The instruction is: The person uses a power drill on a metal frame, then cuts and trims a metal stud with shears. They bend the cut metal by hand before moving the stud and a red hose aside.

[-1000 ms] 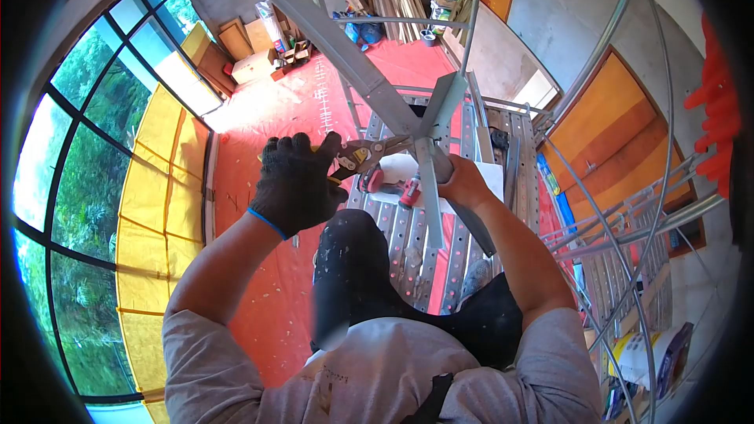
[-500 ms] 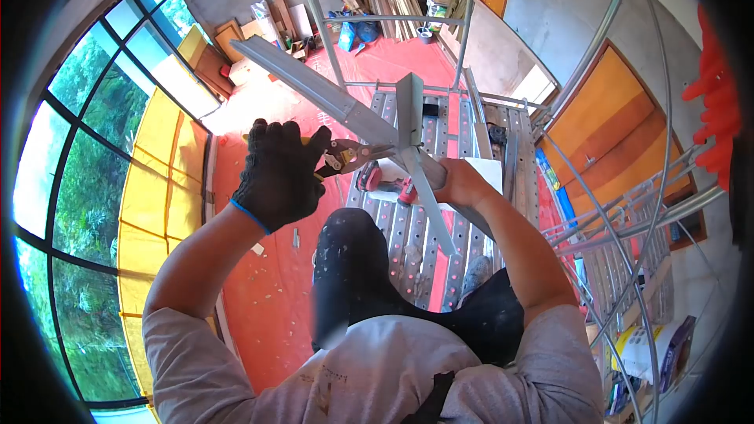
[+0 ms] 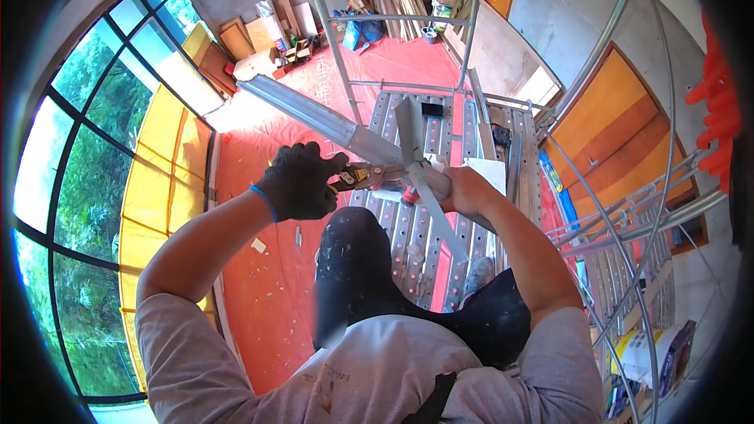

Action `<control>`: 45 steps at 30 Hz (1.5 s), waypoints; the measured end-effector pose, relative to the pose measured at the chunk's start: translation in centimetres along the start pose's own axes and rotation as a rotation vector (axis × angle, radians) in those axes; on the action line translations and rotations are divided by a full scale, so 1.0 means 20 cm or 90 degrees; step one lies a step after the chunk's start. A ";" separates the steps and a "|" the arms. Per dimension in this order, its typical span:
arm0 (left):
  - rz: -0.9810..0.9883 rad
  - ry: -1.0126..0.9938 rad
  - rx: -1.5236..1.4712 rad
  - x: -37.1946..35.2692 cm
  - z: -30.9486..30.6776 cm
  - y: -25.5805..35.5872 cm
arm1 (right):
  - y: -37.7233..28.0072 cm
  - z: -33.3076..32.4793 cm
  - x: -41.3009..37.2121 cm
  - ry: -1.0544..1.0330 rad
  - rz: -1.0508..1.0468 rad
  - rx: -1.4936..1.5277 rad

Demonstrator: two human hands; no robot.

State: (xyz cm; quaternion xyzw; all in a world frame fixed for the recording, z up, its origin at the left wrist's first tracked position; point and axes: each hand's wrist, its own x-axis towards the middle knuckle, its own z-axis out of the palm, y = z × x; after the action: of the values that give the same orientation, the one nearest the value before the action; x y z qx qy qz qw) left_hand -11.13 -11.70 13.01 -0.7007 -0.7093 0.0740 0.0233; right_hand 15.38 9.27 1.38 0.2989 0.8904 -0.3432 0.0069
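My left hand (image 3: 301, 182), in a dark knit glove with a blue cuff, is closed around the handles of a pair of tin snips (image 3: 363, 176). The jaws meet a grey metal channel (image 3: 302, 111) at a cut spot, where bent flaps (image 3: 440, 208) stick out up and down. Bare-skinned, my right hand (image 3: 470, 190) grips the near end of the channel, just right of the flaps. The channel slants away to the upper left. Whether the jaws are closed on the metal is too small to tell.
Below is a perforated metal scaffold platform (image 3: 400, 247) with a red-and-black tool (image 3: 409, 195) on it. Scaffold tubes (image 3: 322, 23) rise ahead, and cross braces stand right. Red sheeting (image 3: 267, 298) covers the floor. Timber (image 3: 397, 4) leans at the back wall; windows line the left.
The channel's far end has dropped lower in view. My left hand and the snips have shifted right and slightly down, with the jaws still at the cut area. My right hand keeps its grip.
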 end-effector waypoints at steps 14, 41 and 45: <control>0.000 -0.036 0.038 0.08 0.00 -0.01 | 0.03 -0.10 -0.02 -0.051 0.000 -0.044; -0.021 -0.049 -0.091 0.15 0.16 -0.03 | 0.11 -0.04 0.05 -0.074 -0.043 -0.082; 0.059 -0.025 0.007 0.19 0.03 -0.03 | 0.09 -0.04 0.05 -0.054 -0.058 -0.091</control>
State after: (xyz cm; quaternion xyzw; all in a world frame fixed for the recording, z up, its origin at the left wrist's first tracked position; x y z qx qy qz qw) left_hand -11.94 -7.90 12.29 -0.7311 -0.6759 0.0924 0.0098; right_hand 15.62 11.35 0.71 0.2420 0.9242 -0.2913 0.0500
